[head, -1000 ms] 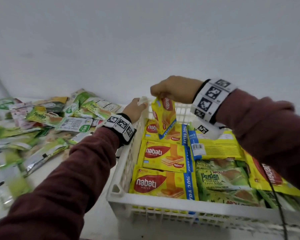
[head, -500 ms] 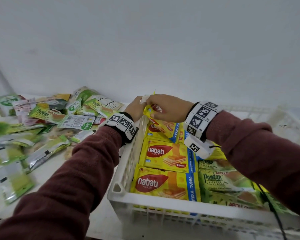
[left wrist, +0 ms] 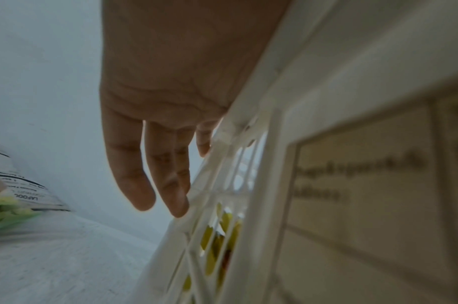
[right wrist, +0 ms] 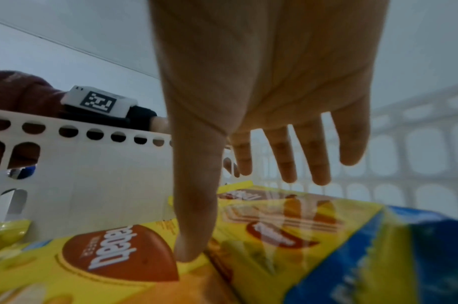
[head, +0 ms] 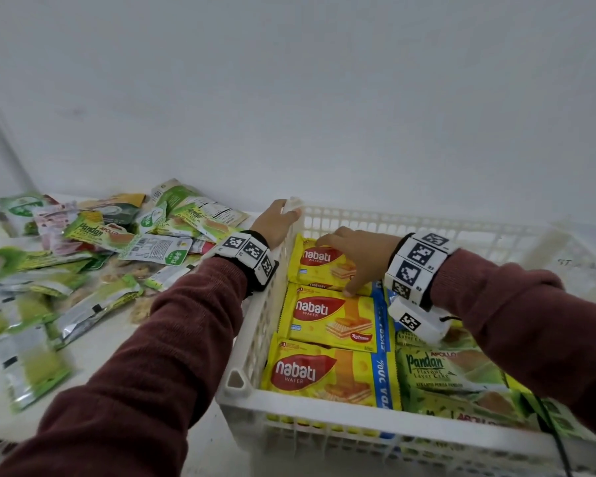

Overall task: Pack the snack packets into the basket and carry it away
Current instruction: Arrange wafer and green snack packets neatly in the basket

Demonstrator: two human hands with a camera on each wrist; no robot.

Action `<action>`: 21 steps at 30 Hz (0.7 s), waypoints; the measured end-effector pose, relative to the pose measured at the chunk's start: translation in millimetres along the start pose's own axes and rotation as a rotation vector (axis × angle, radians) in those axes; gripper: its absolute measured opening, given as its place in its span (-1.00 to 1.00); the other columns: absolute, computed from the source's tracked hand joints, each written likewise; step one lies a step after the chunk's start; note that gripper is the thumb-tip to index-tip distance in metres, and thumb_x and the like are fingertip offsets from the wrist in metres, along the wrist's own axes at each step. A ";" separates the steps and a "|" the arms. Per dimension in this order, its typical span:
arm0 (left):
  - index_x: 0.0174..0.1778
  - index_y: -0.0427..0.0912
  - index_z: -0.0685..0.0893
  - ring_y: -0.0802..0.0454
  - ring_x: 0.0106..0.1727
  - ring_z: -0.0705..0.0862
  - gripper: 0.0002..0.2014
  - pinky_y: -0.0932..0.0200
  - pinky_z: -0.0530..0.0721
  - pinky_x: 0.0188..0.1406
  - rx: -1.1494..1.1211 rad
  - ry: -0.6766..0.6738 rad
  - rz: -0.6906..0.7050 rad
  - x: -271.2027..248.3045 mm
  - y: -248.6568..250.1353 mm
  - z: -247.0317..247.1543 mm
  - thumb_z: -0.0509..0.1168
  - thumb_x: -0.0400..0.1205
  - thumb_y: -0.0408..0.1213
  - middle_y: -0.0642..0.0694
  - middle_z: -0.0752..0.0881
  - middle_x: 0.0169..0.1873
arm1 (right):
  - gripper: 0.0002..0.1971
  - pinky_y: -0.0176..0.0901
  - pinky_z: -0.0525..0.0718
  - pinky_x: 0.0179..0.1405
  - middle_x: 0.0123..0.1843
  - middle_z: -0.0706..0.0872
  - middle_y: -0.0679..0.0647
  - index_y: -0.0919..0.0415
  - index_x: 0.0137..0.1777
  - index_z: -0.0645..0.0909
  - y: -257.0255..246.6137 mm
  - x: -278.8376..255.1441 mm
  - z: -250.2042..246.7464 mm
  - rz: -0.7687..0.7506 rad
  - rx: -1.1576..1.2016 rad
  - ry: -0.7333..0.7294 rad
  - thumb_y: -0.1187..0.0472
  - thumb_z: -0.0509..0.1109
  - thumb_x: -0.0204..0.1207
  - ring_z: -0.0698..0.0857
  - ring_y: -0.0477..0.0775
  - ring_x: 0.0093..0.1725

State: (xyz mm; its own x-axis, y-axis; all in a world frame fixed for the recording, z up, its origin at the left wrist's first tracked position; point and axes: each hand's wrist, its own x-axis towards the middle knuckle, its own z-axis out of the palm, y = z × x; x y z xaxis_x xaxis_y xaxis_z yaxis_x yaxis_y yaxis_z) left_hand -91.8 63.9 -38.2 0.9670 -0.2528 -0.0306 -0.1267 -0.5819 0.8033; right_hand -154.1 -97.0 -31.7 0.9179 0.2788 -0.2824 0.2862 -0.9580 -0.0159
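Snack packets are partly packed: the right hand [head: 356, 258] lies spread and flat on the far yellow wafer packet [head: 320, 265] at the basket's 11 o'clock corner, its fingers [right wrist: 284, 156] straight and apart, the thumb tip pressing the packet's near edge where it overlaps the next one. It pinches nothing; by my reading it is patting this packet level. The left hand [head: 277, 223] rests on the far left corner of the white basket [head: 310, 406], fingers [left wrist: 168, 174] straight and hanging down the outside of the lattice wall, steadying rather than gripping (whether the thumb hooks the rim I cannot tell).

Outward from there, three yellow wafer packets lie in a column down the basket's left side, each overlapping the next. Green pandan cake packets [head: 448, 368] fill the near right part, toward 5 o'clock. So the basket looks roughly a layer full.

A good deal is left. A loose heap of green packets [head: 93, 266] sprawls on the desk [head: 93, 349] at 9 to 10 o'clock of the basket, well outside it. Those need loading, and the basket sits on the desk, not yet lifted for carrying.
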 end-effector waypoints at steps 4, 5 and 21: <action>0.58 -0.20 0.17 -0.12 0.53 0.32 -0.49 0.13 0.27 0.42 0.013 0.002 -0.007 -0.2 0.5 -0.3 0.04 0.73 -0.11 -0.18 0.31 0.55 | -0.09 0.06 0.55 0.28 0.47 0.29 0.12 -0.06 0.59 0.11 9.8 -1.4 3.1 0.045 -0.011 -0.035 0.03 0.57 0.32 0.48 0.19 0.37; 0.58 -0.20 0.18 -0.12 0.53 0.32 -0.49 0.13 0.27 0.41 0.017 0.003 -0.007 0.0 0.4 -0.3 0.04 0.73 -0.11 -0.18 0.32 0.55 | -0.11 0.03 0.55 0.28 0.47 0.29 0.13 -0.06 0.59 0.12 10.7 -0.7 4.1 0.045 0.005 -0.034 0.03 0.56 0.33 0.47 0.19 0.37; 0.58 -0.19 0.20 -0.09 0.56 0.28 -0.49 0.14 0.23 0.45 0.028 0.031 -0.009 1.9 -1.6 0.1 0.06 0.72 -0.11 -0.15 0.28 0.57 | 0.00 0.00 0.31 0.46 0.59 0.23 0.11 -0.10 0.62 -0.03 30.2 -37.7 -23.8 0.097 0.227 -0.061 0.05 0.57 0.32 0.29 0.12 0.54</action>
State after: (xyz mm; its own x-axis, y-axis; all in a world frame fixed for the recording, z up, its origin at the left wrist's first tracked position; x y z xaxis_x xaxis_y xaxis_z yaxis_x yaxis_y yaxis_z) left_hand -89.8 64.2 -39.6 0.9745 -0.2235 -0.0191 -0.1235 -0.6056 0.7861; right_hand -173.5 -134.9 1.4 0.9175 0.1873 -0.3508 0.1226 -0.9724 -0.1987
